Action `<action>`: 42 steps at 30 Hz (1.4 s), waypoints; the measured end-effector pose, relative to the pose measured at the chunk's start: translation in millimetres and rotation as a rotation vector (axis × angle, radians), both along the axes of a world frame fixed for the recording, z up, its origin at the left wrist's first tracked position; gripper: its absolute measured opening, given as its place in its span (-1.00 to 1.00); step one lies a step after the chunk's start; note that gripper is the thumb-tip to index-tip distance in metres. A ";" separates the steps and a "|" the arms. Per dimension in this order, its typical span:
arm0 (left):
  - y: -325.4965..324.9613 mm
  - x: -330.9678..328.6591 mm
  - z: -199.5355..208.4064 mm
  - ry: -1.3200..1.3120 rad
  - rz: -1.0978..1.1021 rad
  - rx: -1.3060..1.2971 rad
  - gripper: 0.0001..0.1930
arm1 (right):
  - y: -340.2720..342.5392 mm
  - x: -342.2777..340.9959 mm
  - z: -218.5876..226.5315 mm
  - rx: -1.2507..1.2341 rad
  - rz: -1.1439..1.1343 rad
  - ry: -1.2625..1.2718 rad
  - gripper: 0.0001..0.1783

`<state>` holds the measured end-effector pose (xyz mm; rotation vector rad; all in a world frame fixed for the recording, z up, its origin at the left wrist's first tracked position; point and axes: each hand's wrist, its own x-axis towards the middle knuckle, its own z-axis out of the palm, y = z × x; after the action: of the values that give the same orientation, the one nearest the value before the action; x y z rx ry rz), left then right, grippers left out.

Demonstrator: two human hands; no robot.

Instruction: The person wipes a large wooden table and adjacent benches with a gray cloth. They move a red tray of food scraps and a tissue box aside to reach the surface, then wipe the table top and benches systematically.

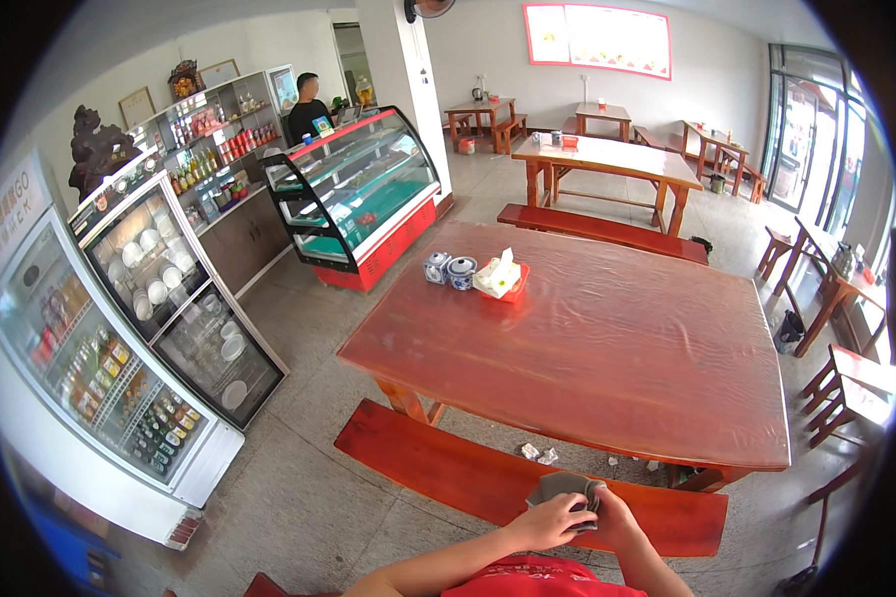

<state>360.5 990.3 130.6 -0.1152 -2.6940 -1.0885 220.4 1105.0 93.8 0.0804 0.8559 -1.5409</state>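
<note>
Close to my body, over the red wooden bench [418, 460], both my hands grip a folded grey cloth [558, 485]. My left hand [551, 521] has its fingers curled over the lower part of the cloth. On the other side, my right hand [616, 515] pinches its right edge. The fingertips partly cover each other and the cloth's folds. Beyond the bench stands a large red-brown table [567, 358] under a clear, wrinkled cover. It bears a red tissue box [508, 287] and two blue-and-white lidded jars [461, 273], grouped at its far left.
Crumpled paper scraps [540, 454] lie on the floor under the table. Along the left stand a drinks fridge [184, 478] and a dish cabinet [259, 358]. A person [309, 109] stands behind the glass display counter [353, 189]. Another table [607, 164] with a bench [597, 231] stands farther back.
</note>
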 end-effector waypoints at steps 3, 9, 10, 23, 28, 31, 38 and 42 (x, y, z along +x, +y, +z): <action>-12.3 0.4 -20.4 0.047 -0.061 0.089 -0.69 | -18.7 -12.0 -22.0 0.099 -0.001 0.370 -0.75; -31.0 27.1 -36.7 -0.293 0.368 0.428 -0.69 | -47.5 -54.5 -1.0 0.199 0.088 0.758 -0.70; -32.6 36.9 -58.1 -0.317 0.477 0.526 -0.68 | -48.1 -63.7 4.9 0.176 0.085 0.741 -0.71; 14.1 211.2 -263.8 -0.896 0.919 0.497 -0.64 | -44.9 -266.1 -49.6 0.550 -0.015 1.584 -0.66; 40.5 197.8 -258.1 -0.732 1.260 0.877 -0.66 | -49.9 -245.5 -54.8 0.896 0.150 1.920 -0.46; 40.5 183.8 -247.6 -0.671 1.226 0.854 -0.65 | -56.2 -209.6 -50.2 0.905 0.322 1.895 -0.30; 40.4 141.4 -168.8 -0.782 1.207 0.827 -0.65 | -51.4 -192.7 -69.9 0.775 0.344 1.963 0.01; 47.8 138.2 -165.2 -0.839 1.262 0.867 -0.68 | -34.0 -193.2 -67.1 0.575 0.402 2.074 0.05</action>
<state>498.7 1038.1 -34.7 2.1503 -1.6617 -1.7413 27.2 1071.1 26.7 -1.3908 2.6053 -0.4417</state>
